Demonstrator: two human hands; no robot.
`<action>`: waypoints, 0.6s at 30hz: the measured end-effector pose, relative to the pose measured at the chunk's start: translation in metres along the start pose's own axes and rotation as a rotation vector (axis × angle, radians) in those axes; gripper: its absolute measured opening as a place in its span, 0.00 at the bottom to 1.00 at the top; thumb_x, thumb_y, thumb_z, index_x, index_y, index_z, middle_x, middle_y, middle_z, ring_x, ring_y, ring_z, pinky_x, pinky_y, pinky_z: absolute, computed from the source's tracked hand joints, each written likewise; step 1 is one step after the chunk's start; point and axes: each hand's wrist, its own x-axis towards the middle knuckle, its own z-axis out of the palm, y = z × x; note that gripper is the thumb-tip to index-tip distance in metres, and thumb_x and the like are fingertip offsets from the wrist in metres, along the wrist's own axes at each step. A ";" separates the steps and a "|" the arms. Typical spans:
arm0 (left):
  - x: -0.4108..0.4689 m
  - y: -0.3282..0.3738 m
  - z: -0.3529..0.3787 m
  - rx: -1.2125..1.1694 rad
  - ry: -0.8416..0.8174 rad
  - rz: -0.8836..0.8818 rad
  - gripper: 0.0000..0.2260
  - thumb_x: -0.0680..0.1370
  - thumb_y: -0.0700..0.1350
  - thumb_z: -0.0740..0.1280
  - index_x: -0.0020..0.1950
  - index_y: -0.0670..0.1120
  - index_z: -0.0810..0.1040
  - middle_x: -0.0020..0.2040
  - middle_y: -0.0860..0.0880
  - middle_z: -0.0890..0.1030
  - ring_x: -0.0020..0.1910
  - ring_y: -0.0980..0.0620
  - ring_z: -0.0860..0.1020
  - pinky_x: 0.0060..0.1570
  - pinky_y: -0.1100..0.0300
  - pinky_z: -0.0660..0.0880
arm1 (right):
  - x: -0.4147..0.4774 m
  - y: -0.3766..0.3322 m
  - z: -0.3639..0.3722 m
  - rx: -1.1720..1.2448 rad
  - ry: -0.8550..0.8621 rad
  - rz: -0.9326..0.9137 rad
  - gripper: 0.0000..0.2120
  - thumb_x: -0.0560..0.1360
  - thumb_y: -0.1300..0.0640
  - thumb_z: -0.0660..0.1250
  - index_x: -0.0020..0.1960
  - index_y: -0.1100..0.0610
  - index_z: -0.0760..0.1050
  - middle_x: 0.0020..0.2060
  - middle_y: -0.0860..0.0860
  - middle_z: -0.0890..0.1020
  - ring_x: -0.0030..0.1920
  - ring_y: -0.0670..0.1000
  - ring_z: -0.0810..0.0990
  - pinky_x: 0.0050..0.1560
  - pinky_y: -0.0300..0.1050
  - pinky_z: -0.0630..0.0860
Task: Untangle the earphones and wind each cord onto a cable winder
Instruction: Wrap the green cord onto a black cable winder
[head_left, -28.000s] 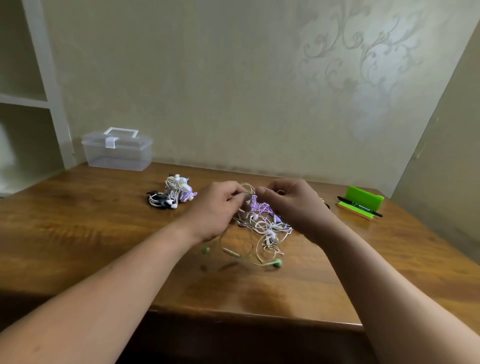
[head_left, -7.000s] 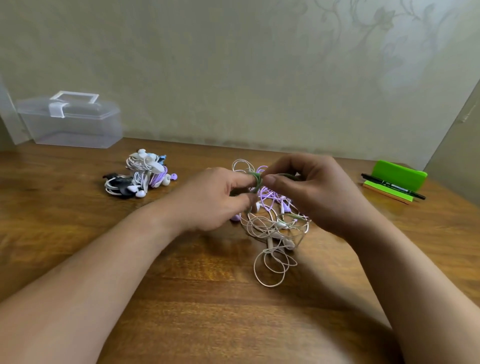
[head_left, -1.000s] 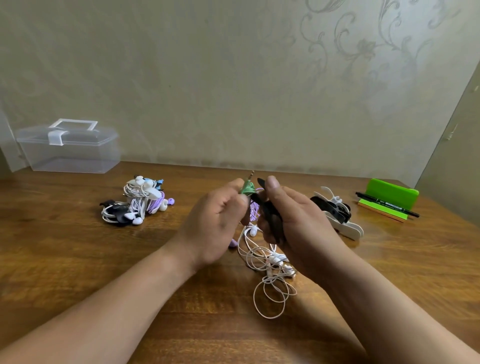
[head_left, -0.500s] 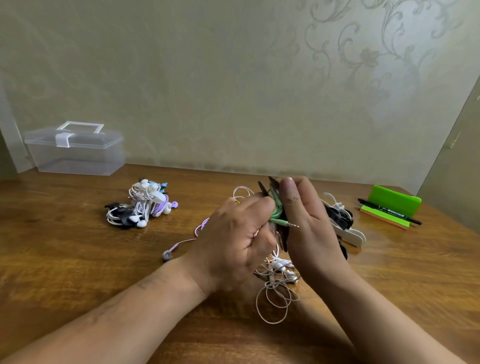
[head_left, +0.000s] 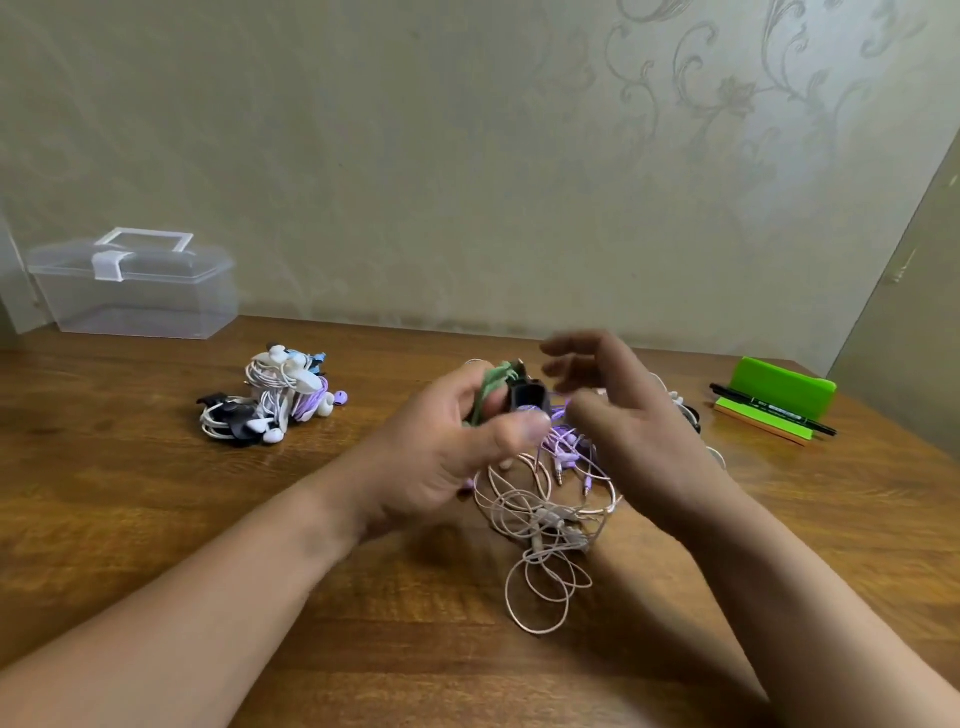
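My left hand (head_left: 441, 447) grips a black cable winder (head_left: 527, 397) with a green earphone cord (head_left: 491, 384) wrapped on it, held above the wooden table (head_left: 156, 519). My right hand (head_left: 613, 410) hovers just right of the winder with its fingers spread and blurred, holding nothing. Under both hands lies a tangle of pale pink and purple earphone cords (head_left: 550, 499), with loose loops reaching toward me. A pile of wound earphones (head_left: 270, 400), white, purple, blue and black, sits on the table to the left.
A clear plastic box with a white handle (head_left: 135, 286) stands at the back left against the wall. A green holder with a black pen (head_left: 774, 405) is at the right. More winders lie partly hidden behind my right hand.
My right hand has let go of the winder and opened beside it. The winder with the green cord now stays in my left hand alone.
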 end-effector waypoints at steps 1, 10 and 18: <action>0.001 -0.001 -0.004 -0.053 -0.002 -0.003 0.14 0.75 0.53 0.73 0.56 0.48 0.79 0.37 0.53 0.76 0.36 0.54 0.74 0.40 0.52 0.68 | -0.002 -0.001 -0.003 -0.098 -0.065 -0.089 0.23 0.72 0.60 0.67 0.66 0.45 0.74 0.59 0.38 0.81 0.63 0.37 0.77 0.56 0.34 0.75; 0.001 -0.002 -0.010 -0.291 -0.087 -0.062 0.08 0.79 0.49 0.64 0.49 0.52 0.83 0.39 0.49 0.68 0.36 0.52 0.65 0.40 0.50 0.54 | -0.008 -0.005 0.010 0.130 -0.147 -0.165 0.06 0.83 0.54 0.65 0.58 0.55 0.73 0.63 0.51 0.84 0.65 0.52 0.82 0.67 0.59 0.77; 0.002 -0.004 -0.007 -0.264 -0.130 -0.143 0.13 0.79 0.47 0.61 0.60 0.41 0.73 0.37 0.49 0.69 0.34 0.54 0.66 0.37 0.57 0.60 | -0.005 -0.001 0.016 -0.046 -0.131 -0.055 0.08 0.84 0.44 0.63 0.58 0.47 0.72 0.46 0.55 0.83 0.49 0.60 0.83 0.54 0.65 0.80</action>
